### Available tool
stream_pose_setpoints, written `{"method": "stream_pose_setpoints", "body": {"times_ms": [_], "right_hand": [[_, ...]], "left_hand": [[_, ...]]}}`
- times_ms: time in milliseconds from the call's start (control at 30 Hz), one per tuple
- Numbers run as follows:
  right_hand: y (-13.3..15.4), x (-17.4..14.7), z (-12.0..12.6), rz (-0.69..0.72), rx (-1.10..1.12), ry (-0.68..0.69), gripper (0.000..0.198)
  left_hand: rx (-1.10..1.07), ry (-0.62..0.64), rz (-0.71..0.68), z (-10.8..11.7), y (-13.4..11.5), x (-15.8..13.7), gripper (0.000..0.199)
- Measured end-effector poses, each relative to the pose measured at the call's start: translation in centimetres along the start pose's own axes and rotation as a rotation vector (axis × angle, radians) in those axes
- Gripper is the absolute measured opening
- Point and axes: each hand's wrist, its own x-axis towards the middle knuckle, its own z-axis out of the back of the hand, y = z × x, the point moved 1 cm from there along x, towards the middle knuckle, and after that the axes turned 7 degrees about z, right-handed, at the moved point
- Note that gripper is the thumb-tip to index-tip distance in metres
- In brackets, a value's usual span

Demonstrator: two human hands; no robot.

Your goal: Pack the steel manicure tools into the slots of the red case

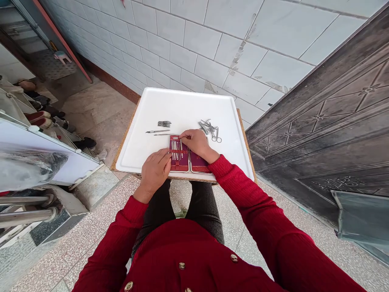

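Left hand point(156, 168): at the left edge of the case point(183, 166) (grip cannot be determined). Case: open on the tray point(182, 107), tools point(175, 150) in its left half. Right hand point(197, 142): over the case, fingertips at the tools, grip likewise unclear. Scissors point(214, 133): beyond, rightward.

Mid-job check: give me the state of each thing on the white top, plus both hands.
Case: open, lying flat
Tools in the case: side by side under a strap
Metal clippers: bunched, outside the case
Two slim tools: loose, lying flat
Scissors and other tools: loosely piled
Left hand: at the case's left edge
Right hand: over the case, fingers near its tools; grip unclear
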Motion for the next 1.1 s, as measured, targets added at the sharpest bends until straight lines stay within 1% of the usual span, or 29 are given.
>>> {"method": "stream_pose_setpoints", "body": {"times_ms": [333,500,633,700,767,867,1000,1100], "right_hand": [[0.4,-0.2,-0.1,0.047,-0.055,0.02,0.021],[0.0,-0.1,-0.1,0.023,-0.044,-0.014,0.019],[-0.1,0.3,0.1,0.03,-0.015,-0.034,0.019],[0.3,0.9,0.3,0.057,-0.051,-0.023,0.019],[1.1,1.7,0.4,0.105,-0.134,0.015,0.02],[3.0,3.2,0.0,0.18,-0.314,0.138,0.021],[5.5,5.1,-1.5,0.253,-0.551,0.311,0.023],[6.7,6.1,-2.9,0.273,-0.707,0.415,0.027]], "left_hand": [[-0.003,-0.022,-0.02,0.0,0.0,0.0,0.027],[0.003,-0.001,-0.003,0.0,0.0,0.0,0.026],[0.005,-0.017,-0.022,-0.1,0.1,-0.1,0.026],[0.009,-0.025,-0.031,-0.2,0.1,-0.1,0.026],[0.012,-0.033,-0.035,-0.3,0.1,-0.2,0.026],[0.018,-0.039,-0.036,-0.4,0.1,-0.2,0.026],[0.015,-0.027,-0.024,-0.6,0.1,-0.3,0.027],[0.015,-0.024,-0.023,-0.6,0.0,-0.4,0.027]]}}
